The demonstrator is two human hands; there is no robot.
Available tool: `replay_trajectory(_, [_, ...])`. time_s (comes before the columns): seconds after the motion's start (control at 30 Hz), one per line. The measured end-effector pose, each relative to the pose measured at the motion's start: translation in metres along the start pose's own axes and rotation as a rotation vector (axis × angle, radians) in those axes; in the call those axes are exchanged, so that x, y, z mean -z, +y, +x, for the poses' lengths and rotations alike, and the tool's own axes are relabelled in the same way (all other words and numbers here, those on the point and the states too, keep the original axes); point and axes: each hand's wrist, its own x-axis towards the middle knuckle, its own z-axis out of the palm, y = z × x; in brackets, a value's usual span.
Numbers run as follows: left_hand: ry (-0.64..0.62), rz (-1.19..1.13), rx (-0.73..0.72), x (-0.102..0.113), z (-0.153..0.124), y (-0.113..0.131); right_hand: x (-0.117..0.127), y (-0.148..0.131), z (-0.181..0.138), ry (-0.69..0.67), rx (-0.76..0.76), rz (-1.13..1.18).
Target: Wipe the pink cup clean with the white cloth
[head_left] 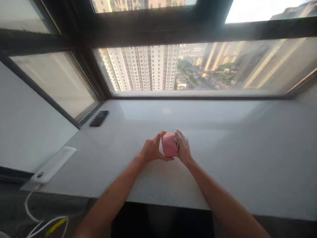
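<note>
The small pink object (169, 144), which looks like a piece of folded paper, is held between the two hands just above the grey bench (223, 158), near the middle of its surface and well in front of the window (198, 69). The left hand (151, 149) closes on its left side, with the thumb on the lower edge and the fingers curved over the top, probably to keep it steady. The right hand (182, 148) presses on its right side with the fingers bent around it, so the object is clamped from both sides, and part of it is hidden behind these fingers. Both forearms reach forward from the near edge of the bench. Far to the left lies a dark, blurred thing (99, 118) close to the window frame, and a white power strip (53, 164) rests at the left edge, with its cables (44, 224) hanging down below.
</note>
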Motion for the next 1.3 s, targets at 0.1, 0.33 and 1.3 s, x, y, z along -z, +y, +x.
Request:
replay_trajectory(0.1, [-0.003, -0.022, 0.016, 0.001, -0.001, 0.000, -0.001, 0.001, 0.000, 0.019, -0.011, -0.008])
replay_trajectory(0.33, [-0.006, -0.040, 0.048, 0.004, 0.000, 0.006, -0.001, 0.011, -0.002, 0.081, -0.044, 0.035])
replay_trajectory(1.3, [-0.069, -0.522, 0.129, -0.007, 0.000, 0.002, 0.005, 0.017, -0.011, -0.069, 0.216, -0.264])
